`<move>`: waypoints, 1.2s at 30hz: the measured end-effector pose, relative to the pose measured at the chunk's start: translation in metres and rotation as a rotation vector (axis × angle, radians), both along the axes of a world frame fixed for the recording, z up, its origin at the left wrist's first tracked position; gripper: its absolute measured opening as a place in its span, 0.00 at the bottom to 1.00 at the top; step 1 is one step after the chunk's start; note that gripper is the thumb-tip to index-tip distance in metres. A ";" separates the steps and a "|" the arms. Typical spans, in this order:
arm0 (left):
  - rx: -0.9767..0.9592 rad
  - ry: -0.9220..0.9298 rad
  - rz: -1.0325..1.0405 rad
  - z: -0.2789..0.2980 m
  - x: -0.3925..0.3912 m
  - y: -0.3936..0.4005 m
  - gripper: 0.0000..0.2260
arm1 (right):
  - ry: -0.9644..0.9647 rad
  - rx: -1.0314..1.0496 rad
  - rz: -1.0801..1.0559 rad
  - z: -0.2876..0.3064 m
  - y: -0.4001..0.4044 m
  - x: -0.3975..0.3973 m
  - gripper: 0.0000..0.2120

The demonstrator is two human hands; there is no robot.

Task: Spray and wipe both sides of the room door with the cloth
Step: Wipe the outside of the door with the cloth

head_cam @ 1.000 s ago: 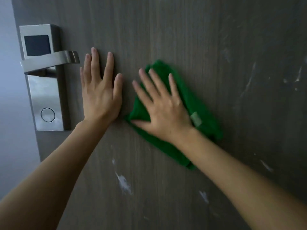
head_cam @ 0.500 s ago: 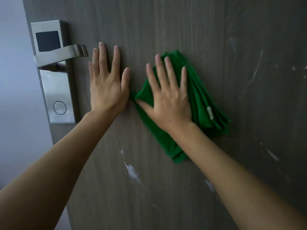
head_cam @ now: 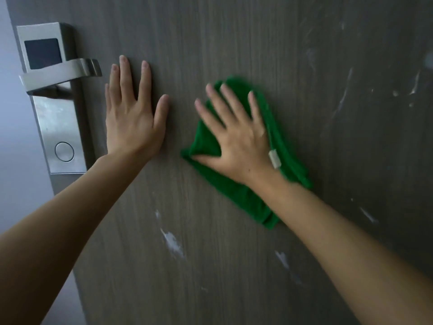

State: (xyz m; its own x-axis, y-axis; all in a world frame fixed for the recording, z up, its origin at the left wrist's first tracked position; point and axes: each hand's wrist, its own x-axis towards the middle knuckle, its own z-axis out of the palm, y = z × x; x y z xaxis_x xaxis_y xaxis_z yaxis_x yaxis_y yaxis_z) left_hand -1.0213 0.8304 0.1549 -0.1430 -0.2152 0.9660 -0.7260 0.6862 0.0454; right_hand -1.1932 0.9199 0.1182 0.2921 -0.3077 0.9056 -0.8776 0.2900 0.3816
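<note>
A dark wood-grain door (head_cam: 234, 34) fills the view. White foam streaks (head_cam: 172, 242) dot its lower middle and right side. A folded green cloth (head_cam: 234, 191) lies flat against the door at centre, with a small white tag on its right part. My right hand (head_cam: 239, 139) presses on the cloth with fingers straight and spread. My left hand (head_cam: 132, 113) rests flat on the bare door, just left of the cloth and right of the lock. No spray bottle is in view.
A steel electronic lock plate (head_cam: 58, 127) with a lever handle (head_cam: 61, 75) and a dark card reader sits at the door's left edge. Beyond that edge is a pale wall (head_cam: 14, 160).
My right hand has slid the cloth a little to the right and down across the door, with fingers more spread. My left hand stays flat beside the lock.
</note>
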 end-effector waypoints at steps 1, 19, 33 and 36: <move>0.003 -0.003 0.005 0.000 0.000 0.000 0.27 | -0.048 -0.025 -0.028 0.012 0.002 -0.001 0.43; 0.012 -0.006 0.014 -0.001 -0.002 0.000 0.29 | 0.187 0.070 0.065 -0.014 0.006 -0.019 0.42; -0.127 -0.106 -0.133 -0.005 -0.081 0.047 0.30 | -0.430 -0.315 -0.135 0.094 0.053 -0.066 0.40; -0.142 -0.112 -0.076 -0.006 -0.087 0.041 0.30 | -0.401 -0.278 -0.138 0.048 0.049 -0.060 0.39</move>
State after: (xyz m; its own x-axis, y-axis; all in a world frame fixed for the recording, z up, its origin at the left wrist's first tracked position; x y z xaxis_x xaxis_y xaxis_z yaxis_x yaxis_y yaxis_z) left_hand -1.1085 0.8713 0.1487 -0.2624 -0.0625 0.9629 -0.6670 0.7329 -0.1342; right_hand -1.2536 0.9685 0.1663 -0.1216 -0.0500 0.9913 -0.8854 0.4569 -0.0856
